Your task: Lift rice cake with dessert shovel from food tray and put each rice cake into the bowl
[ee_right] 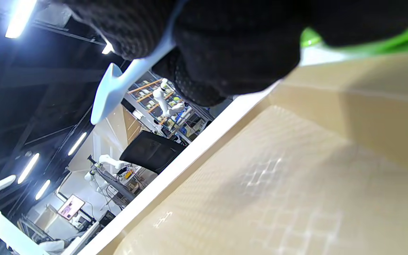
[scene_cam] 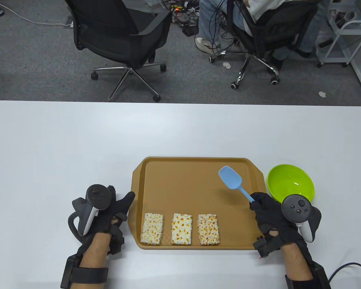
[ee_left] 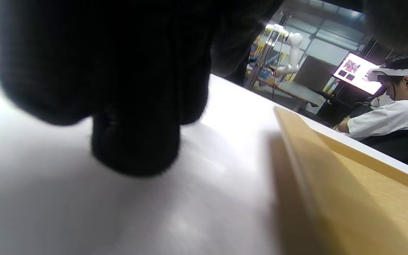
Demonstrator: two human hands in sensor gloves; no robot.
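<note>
The right hand has its fingers curled round the handle of a light blue dessert shovel, whose blade is raised over the bare far-right part of the tan food tray, up and to the left of that hand; in the right wrist view the shovel juts out from between the gloved fingers above the tray's textured floor. The green bowl stands on the white bench just beyond the right hand, close beside the tray's right rim, and shows as a green sliver at the top right of the right wrist view. Three rice cakes lie in a row along the near edge of the tray, between the two hands: the left rice cake nearest the left hand, the middle rice cake, and the right rice cake nearest the right hand. The left hand rests on the bench just left of the tray, fingers loosely extended toward its near-left corner and holding nothing; whether a fingertip touches the rim cannot be told. In the left wrist view the dark glove fills the top, with the tray's rim to its right. No brand, label or legible writing shows on any of these things.
</note>
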